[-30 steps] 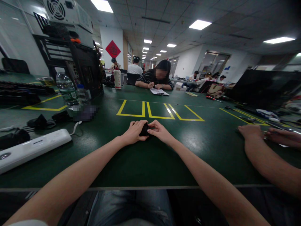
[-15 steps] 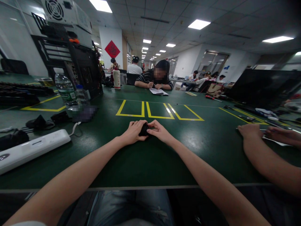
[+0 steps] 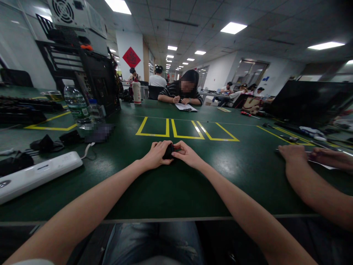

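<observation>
Between my two hands is a small black rounded object (image 3: 168, 151), resting on or just above the green table (image 3: 171, 195); its kind I cannot make out. My left hand (image 3: 156, 154) curls over it from the left, fingers on top and thumb at the near side, covering much of it. From the right, my right hand (image 3: 186, 152) pinches at its edge with thumb and fingertips. Beyond my hands, several yellow tape outlines (image 3: 187, 138) mark the tabletop.
At left lie a white power strip (image 3: 41, 176), a water bottle (image 3: 77, 106) and an open computer case (image 3: 96, 81). A co-worker's arm (image 3: 311, 184) rests on the right side. Across the table, a person (image 3: 179, 95) leans over a clipboard (image 3: 186, 107).
My hands and the black object stay almost in place. The co-worker's hands at right shift slightly around a sheet of paper.
</observation>
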Available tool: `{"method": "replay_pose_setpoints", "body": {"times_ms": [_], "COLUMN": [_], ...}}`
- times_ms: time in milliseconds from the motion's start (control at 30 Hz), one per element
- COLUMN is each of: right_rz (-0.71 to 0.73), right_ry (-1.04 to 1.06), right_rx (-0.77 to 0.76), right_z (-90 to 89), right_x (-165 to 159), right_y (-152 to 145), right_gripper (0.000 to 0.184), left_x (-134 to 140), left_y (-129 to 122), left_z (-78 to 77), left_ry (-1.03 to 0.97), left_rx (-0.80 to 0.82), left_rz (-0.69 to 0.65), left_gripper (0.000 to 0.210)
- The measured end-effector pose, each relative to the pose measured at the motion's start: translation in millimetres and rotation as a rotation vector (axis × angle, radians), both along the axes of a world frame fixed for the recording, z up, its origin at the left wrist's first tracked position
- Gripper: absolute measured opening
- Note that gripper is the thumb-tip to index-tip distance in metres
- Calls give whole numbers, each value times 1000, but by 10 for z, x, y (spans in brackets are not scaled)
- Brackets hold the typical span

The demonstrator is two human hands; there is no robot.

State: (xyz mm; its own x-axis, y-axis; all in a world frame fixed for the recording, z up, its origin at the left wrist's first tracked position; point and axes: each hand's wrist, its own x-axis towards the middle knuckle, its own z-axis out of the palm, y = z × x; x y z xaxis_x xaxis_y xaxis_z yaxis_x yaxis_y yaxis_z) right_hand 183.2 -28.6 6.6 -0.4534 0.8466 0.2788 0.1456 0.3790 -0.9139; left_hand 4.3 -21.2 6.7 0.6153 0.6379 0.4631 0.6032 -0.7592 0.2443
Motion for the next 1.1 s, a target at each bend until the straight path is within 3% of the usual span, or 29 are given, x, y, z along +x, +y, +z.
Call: {"method": "replay_pose_setpoints", "body": {"times_ms": [100, 300, 467, 700, 900, 1100], "right_rz": [19, -11, -57, 33, -2, -40], "right_ry": [30, 47, 16, 19, 46, 6], "right_rx": [0, 2, -31, -29, -6, -73], "right_z": [2, 8, 0, 3, 4, -15], "right_x": [0, -20, -16, 12, -6, -2], "right_y": [-6, 3, 18, 13, 13, 33], "right_gripper": [31, 22, 31, 34, 22, 32], "left_x": [-6, -13, -9, -13, -7, -7], "left_y": [-7, -27, -19, -25, -23, -28], "left_z": [8, 29, 18, 27, 22, 29], "left_ry": [3, 1, -4, 3, 0, 0], "left_rx": [-6, -9, -9, -19, -4, -13], "left_rz": [1, -12, -2, -4, 6, 3], "left_gripper": [52, 52, 53, 52, 54, 54]}}
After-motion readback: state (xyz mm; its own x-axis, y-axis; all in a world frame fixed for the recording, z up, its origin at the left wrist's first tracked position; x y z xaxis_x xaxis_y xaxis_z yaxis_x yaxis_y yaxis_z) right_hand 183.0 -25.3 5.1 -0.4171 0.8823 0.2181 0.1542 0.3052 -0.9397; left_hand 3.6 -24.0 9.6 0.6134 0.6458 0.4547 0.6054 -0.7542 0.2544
